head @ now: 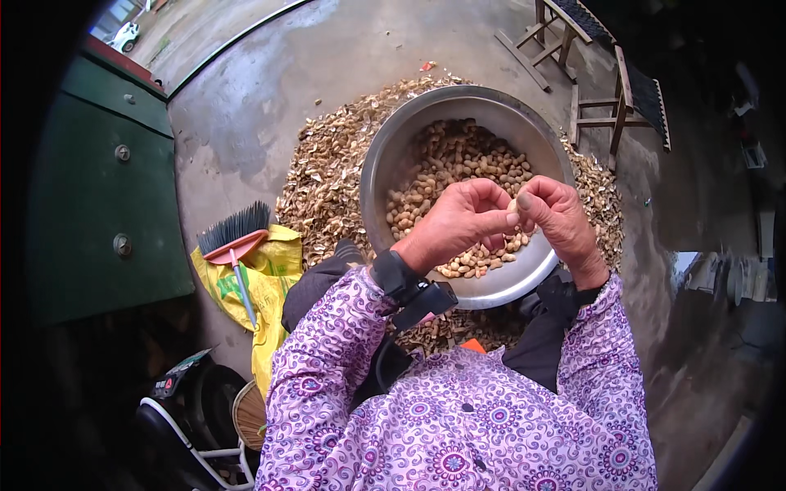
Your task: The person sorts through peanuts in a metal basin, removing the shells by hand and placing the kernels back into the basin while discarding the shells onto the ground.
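A wide metal basin (384, 141) stands before me, partly filled with unshelled peanuts (466, 166). Above its near right part, my left hand (470, 215) and my right hand (556, 218) meet at the fingertips. Between them they pinch one pale peanut (513, 207), mostly covered by thumbs and fingers. Black bands wrap both wrists, and a small black device hangs at the left one. A broad heap of broken peanut shells (331, 178) lies on the floor around the basin, with more shells below it between my legs.
At the left, a broom with dark bristles (236, 230) and a pink head lies on a yellow woven sack (276, 294). Dark green doors (104, 184) stand beyond it. Wooden-framed folding stools (620, 110) are at the upper right. A black item with a white tubular frame (184, 436) is at the lower left.
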Action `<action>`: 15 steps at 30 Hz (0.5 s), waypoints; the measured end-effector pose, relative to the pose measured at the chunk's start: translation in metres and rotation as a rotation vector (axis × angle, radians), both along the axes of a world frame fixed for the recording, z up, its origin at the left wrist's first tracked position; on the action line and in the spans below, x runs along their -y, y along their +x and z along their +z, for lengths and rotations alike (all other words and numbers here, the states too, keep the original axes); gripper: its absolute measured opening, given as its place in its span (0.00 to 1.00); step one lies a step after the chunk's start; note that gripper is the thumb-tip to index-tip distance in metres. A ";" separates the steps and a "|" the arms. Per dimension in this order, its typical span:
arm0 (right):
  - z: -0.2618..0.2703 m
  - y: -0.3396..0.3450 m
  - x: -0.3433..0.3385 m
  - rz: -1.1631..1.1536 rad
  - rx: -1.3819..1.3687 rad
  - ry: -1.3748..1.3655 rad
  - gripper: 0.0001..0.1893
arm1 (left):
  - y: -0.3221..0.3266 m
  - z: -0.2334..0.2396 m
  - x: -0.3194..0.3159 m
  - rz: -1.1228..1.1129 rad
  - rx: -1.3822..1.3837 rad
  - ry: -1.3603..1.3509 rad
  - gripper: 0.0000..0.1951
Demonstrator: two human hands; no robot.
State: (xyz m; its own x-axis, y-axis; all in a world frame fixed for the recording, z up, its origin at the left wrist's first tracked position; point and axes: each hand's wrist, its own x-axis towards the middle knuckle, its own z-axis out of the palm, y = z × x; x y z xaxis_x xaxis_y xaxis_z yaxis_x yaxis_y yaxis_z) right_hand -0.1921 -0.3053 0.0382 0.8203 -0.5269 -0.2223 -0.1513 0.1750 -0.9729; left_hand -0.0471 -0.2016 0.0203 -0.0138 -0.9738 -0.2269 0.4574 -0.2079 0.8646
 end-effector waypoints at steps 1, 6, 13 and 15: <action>0.002 0.000 0.000 -0.024 -0.002 -0.013 0.08 | -0.001 0.001 0.001 -0.003 -0.026 -0.012 0.09; -0.002 -0.005 0.002 -0.030 -0.012 -0.015 0.08 | -0.006 -0.001 0.004 0.008 0.004 0.006 0.10; -0.028 -0.010 0.005 -0.018 0.091 0.288 0.22 | -0.010 -0.011 0.007 -0.011 0.030 -0.020 0.09; -0.025 -0.008 -0.003 0.121 0.185 0.306 0.33 | -0.009 -0.012 0.006 -0.019 0.010 -0.044 0.08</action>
